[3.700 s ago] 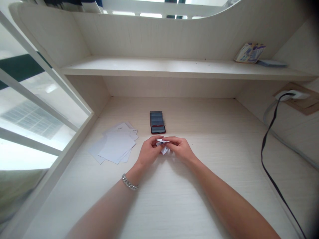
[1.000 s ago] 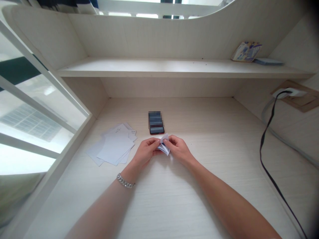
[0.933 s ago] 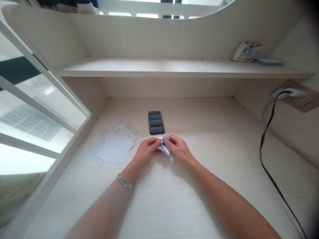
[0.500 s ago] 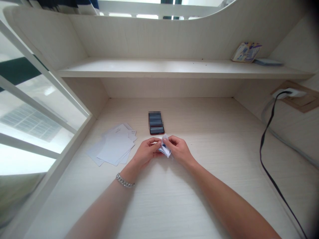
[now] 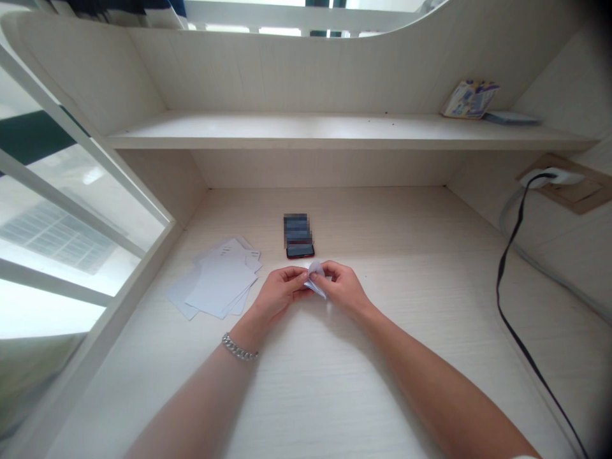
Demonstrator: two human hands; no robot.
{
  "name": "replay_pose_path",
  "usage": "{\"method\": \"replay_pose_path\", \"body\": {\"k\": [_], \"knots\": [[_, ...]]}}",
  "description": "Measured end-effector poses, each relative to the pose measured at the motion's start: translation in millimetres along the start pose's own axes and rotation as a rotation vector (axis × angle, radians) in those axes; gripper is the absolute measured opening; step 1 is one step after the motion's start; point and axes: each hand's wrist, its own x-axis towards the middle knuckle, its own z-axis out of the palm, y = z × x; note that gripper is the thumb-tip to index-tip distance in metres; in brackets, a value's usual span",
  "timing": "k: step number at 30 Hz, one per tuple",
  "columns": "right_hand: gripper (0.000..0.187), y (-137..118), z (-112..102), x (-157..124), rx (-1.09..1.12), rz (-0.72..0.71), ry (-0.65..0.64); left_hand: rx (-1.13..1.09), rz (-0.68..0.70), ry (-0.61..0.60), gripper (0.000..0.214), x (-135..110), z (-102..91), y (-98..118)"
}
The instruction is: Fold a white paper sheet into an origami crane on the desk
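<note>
A small folded piece of white paper (image 5: 316,280) is held between both hands above the desk. My left hand (image 5: 283,290) is closed, pinching the paper's left side between thumb and fingers. On the other side my right hand (image 5: 345,287) is closed on it too, its thumb pressing into the folds. Fingers cover much of the paper, so its full shape is hidden. Just beyond the hands lies a phone (image 5: 299,236), its screen blurred out. Loose white sheets (image 5: 220,280) are spread in an overlapping pile left of my left hand.
A shelf (image 5: 287,141) spans the back of the desk (image 5: 401,236), with a colourful packet (image 5: 470,99) and a flat bluish item (image 5: 511,118) at its right. From the wall socket (image 5: 564,178) a black cable (image 5: 501,274) runs down the right side. White bars (image 5: 71,204) stand at left.
The folded paper has turned in my fingers: its lower tip has risen and the blue patch no longer shows. My right thumb has shifted on the folds. The phone and sheets stay put.
</note>
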Motion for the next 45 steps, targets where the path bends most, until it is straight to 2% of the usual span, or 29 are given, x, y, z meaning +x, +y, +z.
{"method": "replay_pose_path", "body": {"k": [10, 21, 27, 31, 34, 45], "knots": [[0.014, -1, 5, -7, -0.128, -0.078, 0.124, -0.040, -0.047, -0.010, 0.020, 0, -0.1, 5], [0.015, 1, 8, -8, -0.104, -0.066, 0.157, -0.040, -0.034, -0.035, 0.021, -3, 3.6, 6], [0.019, 3, 3, -4, 0.010, -0.018, 0.056, -0.021, -0.018, 0.045, 0.020, -1, 3.5, 4], [0.027, 6, -1, 0, 0.107, -0.027, -0.053, -0.022, -0.025, 0.059, 0.022, 0, 2.4, 5], [0.030, 10, -2, 1, 0.203, -0.002, -0.089, -0.020, -0.019, 0.075, 0.022, 1, 2.8, 4], [0.027, 8, 6, -4, 0.044, -0.024, 0.086, 0.033, 0.084, 0.171, 0.024, 3, 13.1, -1]]}}
